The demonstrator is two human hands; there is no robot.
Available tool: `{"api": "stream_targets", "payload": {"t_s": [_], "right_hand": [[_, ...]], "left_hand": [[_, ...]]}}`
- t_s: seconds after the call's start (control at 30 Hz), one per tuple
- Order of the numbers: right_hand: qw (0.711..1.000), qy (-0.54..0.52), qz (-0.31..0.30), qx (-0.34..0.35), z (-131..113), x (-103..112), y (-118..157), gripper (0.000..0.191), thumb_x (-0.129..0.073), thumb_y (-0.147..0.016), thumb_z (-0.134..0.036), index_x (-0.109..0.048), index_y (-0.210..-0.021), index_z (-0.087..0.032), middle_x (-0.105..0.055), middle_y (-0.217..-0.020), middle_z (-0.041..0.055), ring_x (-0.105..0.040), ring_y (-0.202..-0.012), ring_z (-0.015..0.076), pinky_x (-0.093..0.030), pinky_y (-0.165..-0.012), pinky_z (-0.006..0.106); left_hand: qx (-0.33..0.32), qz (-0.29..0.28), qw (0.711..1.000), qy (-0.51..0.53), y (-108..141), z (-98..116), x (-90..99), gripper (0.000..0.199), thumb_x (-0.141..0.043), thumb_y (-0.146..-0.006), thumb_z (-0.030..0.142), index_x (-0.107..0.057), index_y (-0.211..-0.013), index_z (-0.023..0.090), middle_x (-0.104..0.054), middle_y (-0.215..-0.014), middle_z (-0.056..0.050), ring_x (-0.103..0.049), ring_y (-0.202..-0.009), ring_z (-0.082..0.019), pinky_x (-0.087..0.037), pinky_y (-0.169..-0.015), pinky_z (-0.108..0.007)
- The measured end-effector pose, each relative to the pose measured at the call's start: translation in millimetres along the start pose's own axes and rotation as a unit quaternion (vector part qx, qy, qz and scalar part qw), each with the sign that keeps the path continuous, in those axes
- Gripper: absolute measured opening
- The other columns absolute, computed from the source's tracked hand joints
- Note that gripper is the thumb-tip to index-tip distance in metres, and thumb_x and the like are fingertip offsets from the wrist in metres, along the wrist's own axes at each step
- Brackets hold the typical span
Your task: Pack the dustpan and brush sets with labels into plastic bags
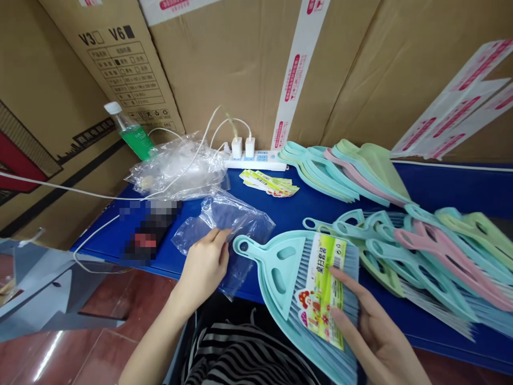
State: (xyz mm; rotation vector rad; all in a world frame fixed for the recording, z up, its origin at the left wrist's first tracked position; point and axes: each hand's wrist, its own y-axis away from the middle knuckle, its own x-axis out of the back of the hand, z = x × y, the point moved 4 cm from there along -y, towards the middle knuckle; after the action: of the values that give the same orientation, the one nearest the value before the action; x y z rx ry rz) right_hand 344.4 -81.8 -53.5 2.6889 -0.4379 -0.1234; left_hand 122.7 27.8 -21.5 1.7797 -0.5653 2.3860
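My right hand (372,326) grips a light-blue dustpan (266,289) with a matching brush (284,267) nested in it. A printed label card (320,299) lies over the bristles, under my thumb and fingertips. The set is tilted, its looped handle pointing left. Closed in a pinch, my left hand (208,254) holds a clear plastic bag (240,214) near the table's front edge. The bag is spread out beside the handle, and its lower part hangs toward the edge.
Several brushes (425,256) lie at right, with stacked dustpans (340,171) behind. Label cards (268,183) lie mid-table, near a power strip (260,159) with white cables. A pile of plastic bags (180,168) and a green-labelled bottle (132,133) stand left. Cardboard boxes (240,64) wall the back.
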Motion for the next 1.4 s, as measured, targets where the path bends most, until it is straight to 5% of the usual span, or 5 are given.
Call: {"api": "stream_targets", "payload": {"t_s": [0.53,0.9,1.13,1.27,1.4], "right_hand": [[0.993,-0.007,-0.116,0.035,-6,-23,-31,0.063,-0.055,-0.088,-0.055,-0.036,-0.142,-0.026,-0.065,-0.121,0.0099,-0.062,-0.114,0.0274,-0.055,-0.092,0.040],[0.977,0.028,-0.209,0.039,-23,-28,-59,0.061,-0.060,-0.084,-0.056,-0.041,-0.135,-0.029,-0.056,-0.135,0.0100,-0.061,-0.113,0.0260,-0.052,-0.094,0.041],[0.966,0.080,-0.235,0.069,-29,-27,-68,0.066,-0.059,-0.083,-0.060,-0.042,-0.138,-0.028,-0.055,-0.136,0.0091,-0.055,-0.122,0.0262,-0.049,-0.098,0.041],[0.945,0.199,-0.250,0.072,-39,-16,-67,0.074,-0.053,-0.085,-0.062,-0.032,-0.149,-0.030,-0.065,-0.110,0.0061,-0.066,-0.085,0.0224,-0.056,-0.082,0.040],[0.907,0.338,-0.203,0.146,-53,-6,-69,0.067,-0.050,-0.086,-0.060,-0.042,-0.146,-0.030,-0.061,-0.081,0.0026,-0.058,-0.061,0.0192,-0.056,-0.074,0.041]], "left_hand": [[-0.016,0.029,0.997,0.072,-4,6,3.5,0.032,-0.039,-0.093,0.016,-0.060,-0.118,0.018,-0.064,-0.089,-0.005,-0.066,-0.065,-0.016,-0.054,-0.061,-0.028],[0.039,-0.026,0.998,-0.035,-15,-3,-0.3,0.039,-0.037,-0.094,0.020,-0.059,-0.127,0.018,-0.074,-0.104,-0.008,-0.073,-0.081,-0.024,-0.056,-0.063,-0.031],[0.026,-0.034,0.999,0.015,-23,6,-2.3,0.040,-0.039,-0.094,0.020,-0.057,-0.130,0.016,-0.074,-0.106,-0.010,-0.073,-0.085,-0.024,-0.057,-0.068,-0.032],[0.023,-0.038,0.998,0.047,-21,3,-0.8,0.042,-0.038,-0.098,0.031,-0.054,-0.133,0.015,-0.073,-0.105,-0.011,-0.072,-0.084,-0.026,-0.057,-0.068,-0.036],[-0.022,0.014,0.996,0.081,-11,-8,10.6,0.042,-0.035,-0.100,0.033,-0.053,-0.134,0.018,-0.070,-0.106,-0.009,-0.068,-0.094,-0.023,-0.056,-0.080,-0.035]]}}
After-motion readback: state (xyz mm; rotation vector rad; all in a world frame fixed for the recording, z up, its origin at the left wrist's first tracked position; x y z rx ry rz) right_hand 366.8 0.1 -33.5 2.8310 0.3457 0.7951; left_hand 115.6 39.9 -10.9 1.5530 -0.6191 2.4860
